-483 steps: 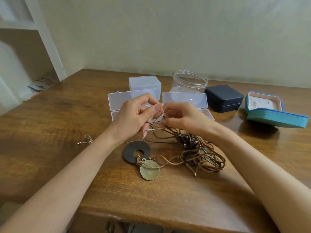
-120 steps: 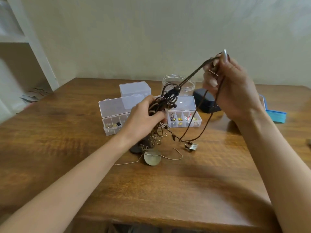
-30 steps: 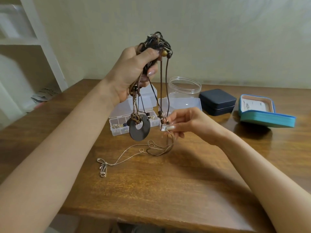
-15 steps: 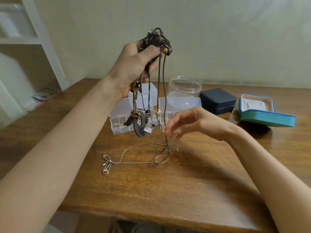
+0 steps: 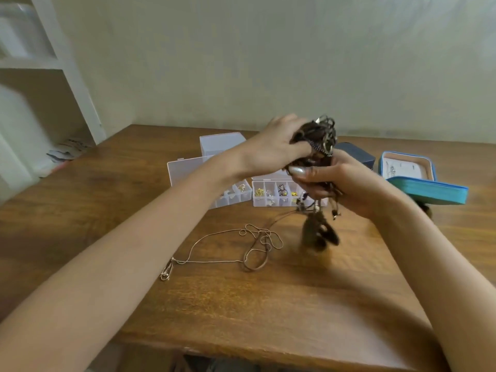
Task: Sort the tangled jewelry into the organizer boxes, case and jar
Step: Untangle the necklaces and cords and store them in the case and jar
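A dark tangle of cord necklaces point(image 5: 320, 138) is held above the table between both hands. My left hand point(image 5: 273, 147) grips its top from the left. My right hand point(image 5: 346, 183) grips it from below, and pendants point(image 5: 319, 232) dangle blurred under that hand. A thin gold chain point(image 5: 228, 247) lies loose on the wooden table point(image 5: 107, 210) in front. Two open clear organizer boxes point(image 5: 271, 196) with small jewelry in their compartments sit behind the hands. The dark blue case point(image 5: 361, 157) is partly hidden behind the hands. The jar is hidden.
A closed clear box point(image 5: 221, 142) stands at the back. An open teal case point(image 5: 418, 178) with a white insert lies at the right. White shelves point(image 5: 45, 63) stand left of the table. The table's front edge runs close below my forearms.
My left hand came down and to the right with the tangle. My right hand, which was loose beside the hanging cords, rose and closed around the tangle from below. The chain stayed on the table.
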Tool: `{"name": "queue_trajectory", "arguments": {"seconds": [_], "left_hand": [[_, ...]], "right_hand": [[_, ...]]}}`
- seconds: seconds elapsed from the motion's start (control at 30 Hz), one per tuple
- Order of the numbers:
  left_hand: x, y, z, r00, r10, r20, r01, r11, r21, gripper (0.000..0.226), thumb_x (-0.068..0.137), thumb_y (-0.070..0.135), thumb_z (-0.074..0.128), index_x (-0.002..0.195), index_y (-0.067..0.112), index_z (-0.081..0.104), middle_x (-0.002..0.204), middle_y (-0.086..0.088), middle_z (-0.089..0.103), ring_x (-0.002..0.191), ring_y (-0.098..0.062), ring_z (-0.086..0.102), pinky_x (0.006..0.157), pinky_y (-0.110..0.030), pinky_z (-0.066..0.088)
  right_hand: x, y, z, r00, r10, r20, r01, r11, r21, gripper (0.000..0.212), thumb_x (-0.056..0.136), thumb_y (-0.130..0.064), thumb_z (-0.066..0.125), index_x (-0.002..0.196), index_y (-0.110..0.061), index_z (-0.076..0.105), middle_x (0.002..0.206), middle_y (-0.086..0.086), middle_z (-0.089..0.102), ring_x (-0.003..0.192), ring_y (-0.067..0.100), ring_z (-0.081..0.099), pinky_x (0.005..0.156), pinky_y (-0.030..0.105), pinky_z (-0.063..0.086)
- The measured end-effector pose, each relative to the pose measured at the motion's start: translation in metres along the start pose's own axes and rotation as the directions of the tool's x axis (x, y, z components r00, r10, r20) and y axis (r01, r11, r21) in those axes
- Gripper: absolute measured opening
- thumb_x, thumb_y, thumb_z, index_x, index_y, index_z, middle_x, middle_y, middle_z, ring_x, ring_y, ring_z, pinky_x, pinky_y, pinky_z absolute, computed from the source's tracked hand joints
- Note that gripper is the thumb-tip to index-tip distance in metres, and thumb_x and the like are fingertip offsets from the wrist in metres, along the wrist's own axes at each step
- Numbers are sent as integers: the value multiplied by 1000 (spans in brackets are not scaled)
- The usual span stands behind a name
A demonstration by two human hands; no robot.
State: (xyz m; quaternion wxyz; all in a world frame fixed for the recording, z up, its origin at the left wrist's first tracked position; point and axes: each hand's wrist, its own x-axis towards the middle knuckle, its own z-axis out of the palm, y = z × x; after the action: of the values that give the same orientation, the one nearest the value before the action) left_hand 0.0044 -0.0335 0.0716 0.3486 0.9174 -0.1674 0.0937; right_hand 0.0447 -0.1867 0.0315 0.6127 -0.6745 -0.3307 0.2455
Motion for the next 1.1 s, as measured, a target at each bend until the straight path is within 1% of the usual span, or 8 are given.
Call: {"name": "queue_trajectory", "arguments": {"seconds": [0.23, 0.4, 0.5, 0.57, 0.73, 0.83, 1.0, 1.1], "left_hand": [[-42, -29, -3, 910, -111, 399, 139, 989, -41, 37, 91, 15, 59, 125, 9, 49, 117, -5, 58, 95, -3, 56, 77, -9, 45], [-78, -55, -8, 906, -306, 293, 269, 950, 159, 45, 79, 36, 72, 115, 21, 50, 111, 9, 54, 101, -7, 56, 83, -14, 45], [-105, -63, -12, 792, -558, 247, 332, 733, 594, 64, 67, 55, 75, 114, 25, 43, 113, 11, 43, 107, -9, 47, 89, -28, 45], [-117, -66, -9, 758, -614, 220, 344, 663, 665, 53, 70, 53, 73, 105, 25, 46, 110, 10, 40, 104, -9, 43, 84, -28, 43], [-120, -80, -3, 834, -521, 185, 363, 768, 527, 16, 86, 34, 65, 80, 20, 59, 103, 8, 43, 99, -5, 41, 88, -27, 40], [-119, -83, -3, 851, -494, 176, 391, 821, 417, 18, 93, 32, 54, 82, 18, 51, 97, 7, 49, 86, -5, 48, 76, -22, 39], [-109, -65, -2, 883, -440, 162, 468, 850, -244, 17, 98, 20, 42, 87, 7, 40, 69, -7, 69, 58, -16, 65, 60, -18, 49], [-105, -66, -8, 910, -414, -19, 411, 907, -98, 17, 92, 24, 56, 87, 11, 48, 58, -1, 65, 50, -14, 59, 55, -19, 46]], "right_hand": [[-7, 1, -25, 936, 340, 96, -244, 817, -522, 12, 83, -10, 65, 94, -13, 67, 86, 7, 67, 74, 14, 59, 69, 24, 47], [-3, 7, -26, 883, 457, 108, -283, 700, -655, 19, 89, -7, 61, 98, -21, 70, 77, -5, 70, 67, 5, 63, 65, 18, 49], [0, 12, -28, 889, 455, 47, -292, 644, -707, 16, 88, -9, 64, 99, -19, 70, 86, -2, 72, 75, 8, 67, 66, 17, 49], [1, 14, -27, 896, 444, 19, -265, 569, -779, 14, 85, -11, 68, 95, -21, 69, 85, -4, 68, 79, 9, 63, 68, 18, 45], [1, 11, -18, 936, 348, -59, -209, 412, -887, 38, 77, -14, 77, 109, -27, 63, 99, -7, 62, 93, 10, 59, 86, 30, 49], [1, 6, -9, 996, 84, -17, -49, 398, -916, 30, 80, -11, 72, 101, -29, 63, 95, -12, 61, 91, 2, 58, 83, 23, 50], [6, 6, 31, 983, -153, 97, 180, 765, -618, 27, 83, -13, 71, 103, -29, 63, 100, -12, 66, 81, -1, 60, 74, 16, 51], [12, 23, 55, 967, -104, 232, 244, 639, -730, 29, 77, -29, 77, 104, -27, 66, 102, -14, 63, 82, 1, 51, 70, 14, 41]]}}
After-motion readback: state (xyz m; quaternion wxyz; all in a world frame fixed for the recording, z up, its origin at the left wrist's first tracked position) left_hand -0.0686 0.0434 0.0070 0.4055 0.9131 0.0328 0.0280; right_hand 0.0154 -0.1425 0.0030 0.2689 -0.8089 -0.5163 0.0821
